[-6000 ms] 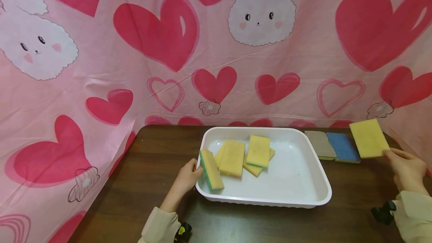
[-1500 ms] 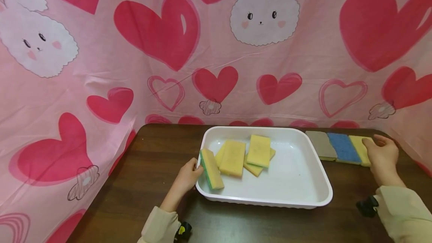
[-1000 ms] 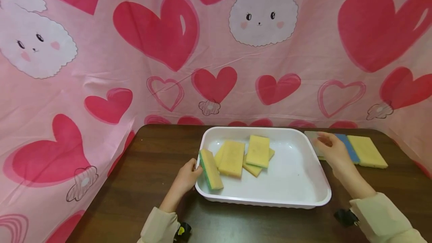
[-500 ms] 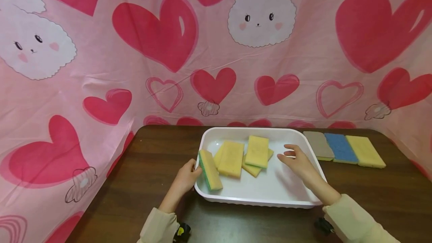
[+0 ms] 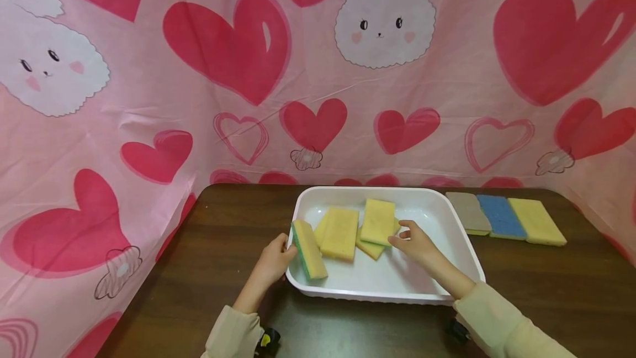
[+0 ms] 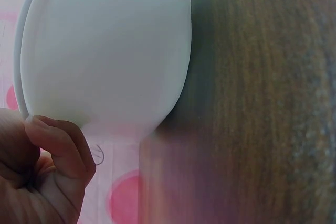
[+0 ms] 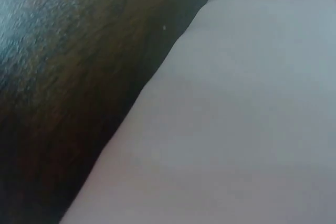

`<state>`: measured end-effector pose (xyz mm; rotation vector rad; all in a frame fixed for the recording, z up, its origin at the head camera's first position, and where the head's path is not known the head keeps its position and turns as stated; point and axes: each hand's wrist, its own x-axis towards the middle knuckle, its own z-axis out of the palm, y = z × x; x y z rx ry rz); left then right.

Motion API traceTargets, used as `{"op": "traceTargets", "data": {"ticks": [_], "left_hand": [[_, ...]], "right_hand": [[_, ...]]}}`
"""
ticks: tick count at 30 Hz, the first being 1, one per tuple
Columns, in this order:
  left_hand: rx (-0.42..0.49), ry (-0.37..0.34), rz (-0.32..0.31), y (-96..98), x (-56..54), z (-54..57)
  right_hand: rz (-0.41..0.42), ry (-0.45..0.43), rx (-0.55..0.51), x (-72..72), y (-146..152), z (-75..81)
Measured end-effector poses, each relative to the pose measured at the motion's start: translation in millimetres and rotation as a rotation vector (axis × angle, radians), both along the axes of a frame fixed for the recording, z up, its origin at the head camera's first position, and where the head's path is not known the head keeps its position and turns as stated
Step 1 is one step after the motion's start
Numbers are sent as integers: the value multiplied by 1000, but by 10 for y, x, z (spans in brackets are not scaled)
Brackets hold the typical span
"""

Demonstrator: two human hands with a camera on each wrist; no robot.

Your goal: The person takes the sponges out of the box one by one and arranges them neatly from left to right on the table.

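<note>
My left hand (image 5: 274,258) grips the left rim of a white tray (image 5: 377,295); in the left wrist view, its curled fingers (image 6: 60,140) hold that rim. Just inside leans a yellow sponge with a green side (image 5: 309,250). Several more sponges lie in the tray's left and middle: a flat yellow sponge (image 5: 340,233) partly covers one, and a second yellow sponge (image 5: 379,220) lies across a lower sponge (image 5: 370,249). Over the tray, my right hand (image 5: 417,245) has thumb and fingers parted at that second sponge's right edge; whether they touch it I cannot tell.
Right of the tray, a grey-topped sponge (image 5: 467,211), a blue-topped sponge (image 5: 502,217) and a yellow sponge (image 5: 536,222) lie side by side on the dark wooden table (image 5: 233,217). A pink heart-patterned cloth (image 5: 308,82) hangs behind. The right wrist view shows only tray wall and table.
My right hand set a yellow sponge down at the right end of the row, let go, and moved left over the tray to the piled sponges. My left hand stayed on the rim.
</note>
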<state>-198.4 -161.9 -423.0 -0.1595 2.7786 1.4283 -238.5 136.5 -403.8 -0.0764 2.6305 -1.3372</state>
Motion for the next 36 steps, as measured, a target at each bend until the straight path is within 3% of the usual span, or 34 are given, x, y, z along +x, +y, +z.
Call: {"op": "traceTargets", "data": {"ticks": [12, 20, 36], "left_hand": [[-1, -3, 1, -3, 7, 6], [-1, 4, -1, 3, 8, 7], [-6, -2, -9, 1, -1, 7]], "right_hand": [[40, -35, 45, -90, -72, -24], [21, -57, 57, -137, -100, -40], [-18, -99, -12, -180, -84, -36]]}}
